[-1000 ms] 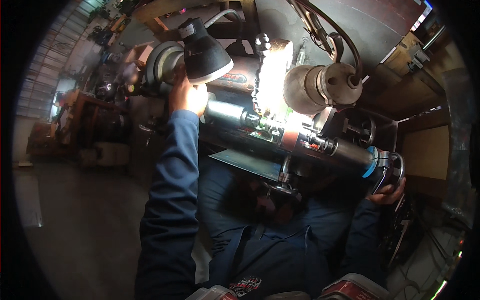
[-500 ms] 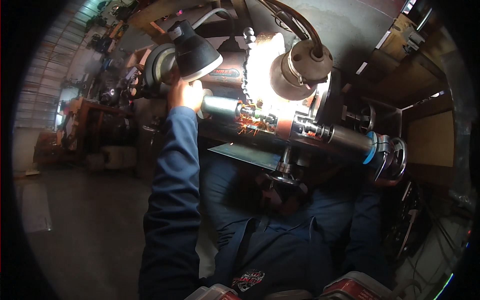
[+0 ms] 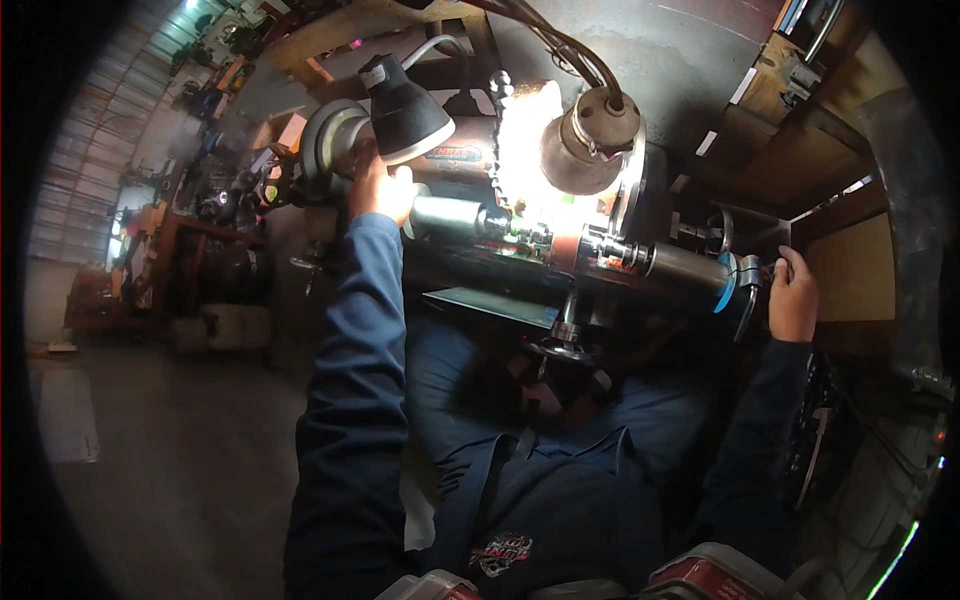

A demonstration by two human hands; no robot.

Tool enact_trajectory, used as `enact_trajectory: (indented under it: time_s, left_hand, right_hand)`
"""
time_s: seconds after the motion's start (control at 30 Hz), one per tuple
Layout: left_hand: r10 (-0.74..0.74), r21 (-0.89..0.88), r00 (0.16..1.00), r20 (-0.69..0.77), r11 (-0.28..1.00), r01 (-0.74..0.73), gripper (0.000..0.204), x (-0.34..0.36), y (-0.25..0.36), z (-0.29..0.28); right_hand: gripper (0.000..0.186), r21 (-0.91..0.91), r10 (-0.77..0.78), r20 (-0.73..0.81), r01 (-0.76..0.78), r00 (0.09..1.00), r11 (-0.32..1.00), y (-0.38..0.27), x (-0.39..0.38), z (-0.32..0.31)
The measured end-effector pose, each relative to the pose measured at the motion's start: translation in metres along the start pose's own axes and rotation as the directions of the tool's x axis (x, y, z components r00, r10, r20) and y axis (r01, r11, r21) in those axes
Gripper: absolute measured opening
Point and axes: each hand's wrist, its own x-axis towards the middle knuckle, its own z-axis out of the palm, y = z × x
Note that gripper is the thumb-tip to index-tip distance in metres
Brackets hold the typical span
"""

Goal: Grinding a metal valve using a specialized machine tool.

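Observation:
A bench grinding machine stands before me, with a grey metal cylinder [image 3: 447, 216] at its left and a steel barrel [image 3: 684, 272] at its right. My left hand [image 3: 381, 192] is curled at the cylinder's left end, thumb raised, beside a round pulley [image 3: 330, 142]. The lamp shade hides part of its fingers, and what they grip cannot be made out. At the far right my right hand [image 3: 793, 302] closes on the rim of a chrome handwheel [image 3: 748, 268], largely covering it. A blue ring [image 3: 725, 283] sits between that handwheel and the barrel.
A black lamp [image 3: 404, 115] hangs over my left hand. Another round metal housing [image 3: 590, 140] with cables stands above the brightly lit middle. Below the machine are a flat metal plate [image 3: 490, 306] and a second handwheel [image 3: 560, 348]. A cluttered workbench [image 3: 165, 250] is at left.
Orange sparks that flew at the machine's middle are gone. My right hand, mostly hidden low at right before, is now up on the right handwheel. My left hand has stayed by the pulley.

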Motion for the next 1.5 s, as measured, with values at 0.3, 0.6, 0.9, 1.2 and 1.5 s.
enact_trajectory:
  time_s: [0.3, 0.6, 0.9, 1.2, 1.5]
  left_hand:
    - [0.121, 0.086, 0.959, -0.256, 0.991, -0.102, 0.04, -0.003, -0.011, 0.011]
    - [0.073, 0.008, 0.972, -0.222, 0.997, -0.073, 0.04, -0.009, -0.002, 0.002]
    - [0.187, 0.102, 0.948, -0.259, 0.981, -0.166, 0.036, -0.003, -0.012, 0.008]
    - [0.125, 0.039, 0.97, -0.207, 0.992, -0.12, 0.037, -0.008, 0.003, 0.001]
    - [-0.004, 0.077, 0.998, -0.068, 0.997, 0.009, 0.034, -0.013, 0.017, -0.012]
  right_hand:
    - [0.024, 0.249, -0.002, -0.281, 0.075, 0.96, 0.966, -0.006, -0.031, 0.014]
    - [0.032, 0.204, -0.086, -0.639, 0.276, 0.765, 0.939, 0.022, -0.057, 0.064]
    - [0.03, 0.202, -0.072, -0.651, 0.264, 0.756, 0.943, 0.013, -0.059, 0.058]
    - [0.025, 0.264, 0.059, -0.047, -0.044, 0.997, 0.963, -0.004, -0.002, 0.002]
    - [0.026, 0.277, 0.066, -0.278, 0.014, 0.958, 0.961, -0.012, -0.031, 0.013]
